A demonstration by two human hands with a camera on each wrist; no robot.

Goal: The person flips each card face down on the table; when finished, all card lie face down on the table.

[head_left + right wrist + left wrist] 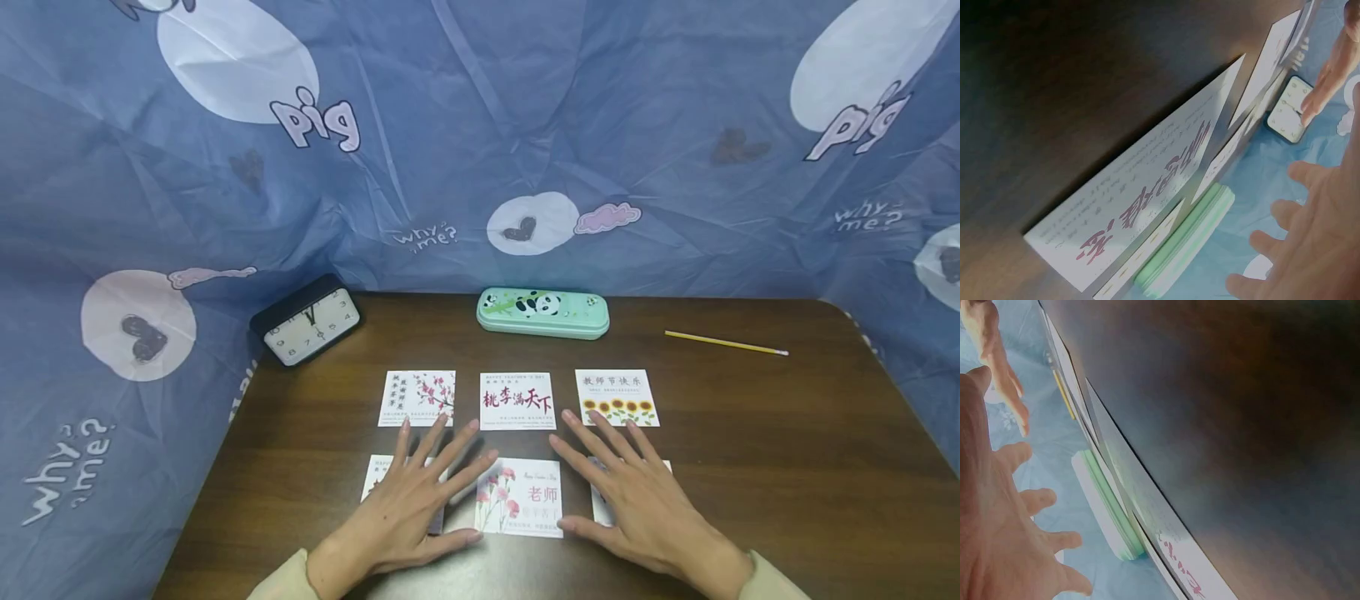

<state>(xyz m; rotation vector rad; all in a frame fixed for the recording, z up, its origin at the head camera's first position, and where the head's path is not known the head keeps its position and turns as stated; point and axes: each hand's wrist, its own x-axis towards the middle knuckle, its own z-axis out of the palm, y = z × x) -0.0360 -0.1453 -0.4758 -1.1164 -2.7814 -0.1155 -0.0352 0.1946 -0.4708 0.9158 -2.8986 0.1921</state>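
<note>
My left hand (412, 508), fingers spread, hovers over the front-left card (375, 475) and hides most of it. Likewise spread, my right hand (648, 504) covers much of the front-right card (1141, 187), which shows red lettering in the right wrist view. Both wrist views show a gap between the hands and the cards. Between the hands lies a card with pink carnations (517, 498). Behind are a plum blossom card (416, 398), a red-lettered card (516, 402) and a sunflower card (617, 397). Neither hand holds anything.
A mint-green panda pencil case (543, 315) lies at the back of the brown wooden table (787, 467). A black-framed clock (307, 321) stands back left, and a yellow pencil (726, 342) lies back right. Blue printed cloth (465, 125) hangs behind and along the sides.
</note>
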